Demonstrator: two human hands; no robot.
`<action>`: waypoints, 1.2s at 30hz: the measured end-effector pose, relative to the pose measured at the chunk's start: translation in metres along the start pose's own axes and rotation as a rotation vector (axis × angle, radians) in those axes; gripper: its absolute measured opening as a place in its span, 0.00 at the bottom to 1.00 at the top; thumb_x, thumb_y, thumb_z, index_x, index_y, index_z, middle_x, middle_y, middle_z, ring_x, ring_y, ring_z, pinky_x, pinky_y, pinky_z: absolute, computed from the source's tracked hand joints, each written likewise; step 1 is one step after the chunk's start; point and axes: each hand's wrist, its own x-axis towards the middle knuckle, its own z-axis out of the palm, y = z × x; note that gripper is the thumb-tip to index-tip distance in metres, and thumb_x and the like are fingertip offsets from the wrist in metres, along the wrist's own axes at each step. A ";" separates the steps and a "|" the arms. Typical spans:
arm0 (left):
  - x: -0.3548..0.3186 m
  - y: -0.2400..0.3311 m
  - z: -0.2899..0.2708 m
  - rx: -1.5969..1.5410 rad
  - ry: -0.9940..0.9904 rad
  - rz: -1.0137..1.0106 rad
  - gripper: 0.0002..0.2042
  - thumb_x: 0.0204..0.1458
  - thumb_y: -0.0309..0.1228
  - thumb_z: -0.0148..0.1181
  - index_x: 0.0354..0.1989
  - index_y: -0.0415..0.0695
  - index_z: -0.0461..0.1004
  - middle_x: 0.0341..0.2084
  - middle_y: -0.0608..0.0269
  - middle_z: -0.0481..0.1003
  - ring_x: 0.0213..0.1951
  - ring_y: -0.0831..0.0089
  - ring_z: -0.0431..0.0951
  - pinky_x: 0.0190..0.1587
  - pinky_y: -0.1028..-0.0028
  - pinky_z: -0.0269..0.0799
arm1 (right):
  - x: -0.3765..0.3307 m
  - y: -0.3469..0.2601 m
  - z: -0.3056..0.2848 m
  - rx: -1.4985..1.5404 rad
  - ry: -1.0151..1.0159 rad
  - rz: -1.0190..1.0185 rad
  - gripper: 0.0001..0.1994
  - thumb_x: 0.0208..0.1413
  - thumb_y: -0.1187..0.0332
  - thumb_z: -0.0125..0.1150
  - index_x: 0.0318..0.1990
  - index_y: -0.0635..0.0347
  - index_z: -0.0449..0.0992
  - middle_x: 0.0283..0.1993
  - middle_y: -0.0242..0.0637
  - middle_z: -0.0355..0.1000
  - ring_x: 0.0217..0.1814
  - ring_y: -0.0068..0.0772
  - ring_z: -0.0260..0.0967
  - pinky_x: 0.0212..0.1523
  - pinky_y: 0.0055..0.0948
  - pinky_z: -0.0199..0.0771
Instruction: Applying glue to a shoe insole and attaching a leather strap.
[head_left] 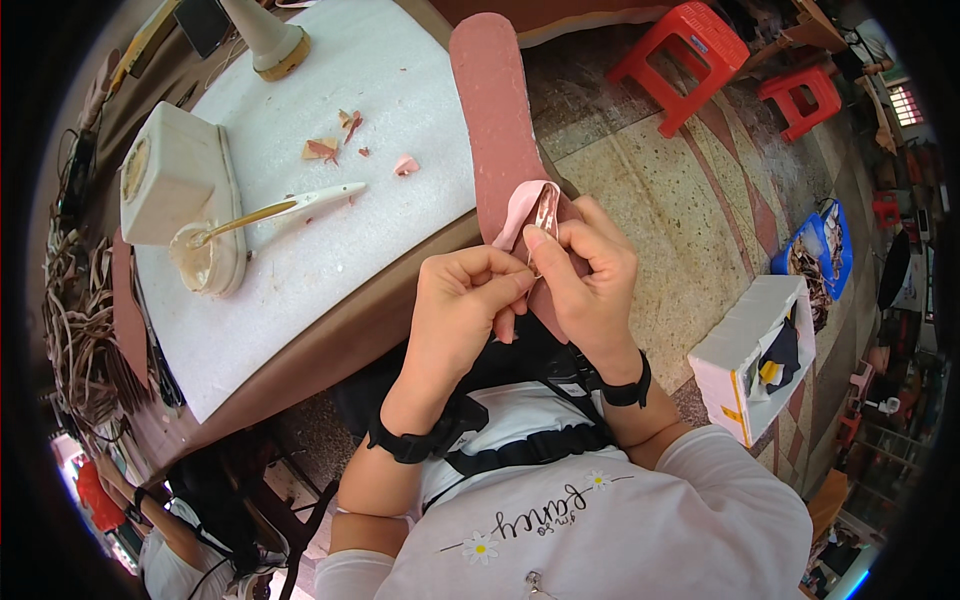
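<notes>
Both my hands meet in front of my chest over a small looped pink strip [519, 208], smooth outside and shiny inside, perhaps a shoe strap. My left hand [470, 290] pinches at its lower end with thumb and forefinger. Close beside it, my right hand [590, 280] grips the strip's right side between thumb and fingers. The fingertips cover the strip's lower part. Beneath the hands lies a long reddish-brown sole-shaped board [490, 95], reaching from the white-covered table edge toward my lap.
A white pot of pale paste [208, 262] with a brush [290, 206] across it stands on the white table sheet [370, 110], near pink scraps [405, 165]. Right of the table are red stools [690, 60], a white box [750, 370] and a blue basket [833, 245]. Another person [180, 550] sits lower left.
</notes>
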 end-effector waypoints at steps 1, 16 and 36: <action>0.000 0.000 0.000 -0.043 0.006 -0.013 0.05 0.50 0.22 0.56 0.25 0.35 0.74 0.15 0.65 0.71 0.12 0.83 0.67 0.15 0.84 0.59 | 0.000 0.001 0.000 0.000 0.000 0.001 0.07 0.49 0.78 0.60 0.22 0.67 0.71 0.23 0.34 0.62 0.21 0.22 0.57 0.20 0.24 0.55; -0.012 -0.017 0.022 -0.180 0.152 0.120 0.03 0.54 0.24 0.53 0.29 0.38 0.70 0.16 0.68 0.67 0.14 0.86 0.59 0.16 0.86 0.52 | -0.004 0.004 -0.002 -0.012 0.174 0.027 0.10 0.52 0.76 0.60 0.20 0.66 0.69 0.24 0.32 0.60 0.22 0.20 0.55 0.21 0.22 0.53; 0.050 0.088 -0.111 1.313 0.610 0.657 0.17 0.50 0.25 0.55 0.50 0.38 0.73 0.32 0.50 0.78 0.34 0.70 0.79 0.38 0.78 0.70 | 0.009 -0.003 -0.018 0.153 0.256 0.133 0.10 0.54 0.76 0.58 0.22 0.68 0.69 0.26 0.29 0.61 0.27 0.15 0.55 0.26 0.17 0.53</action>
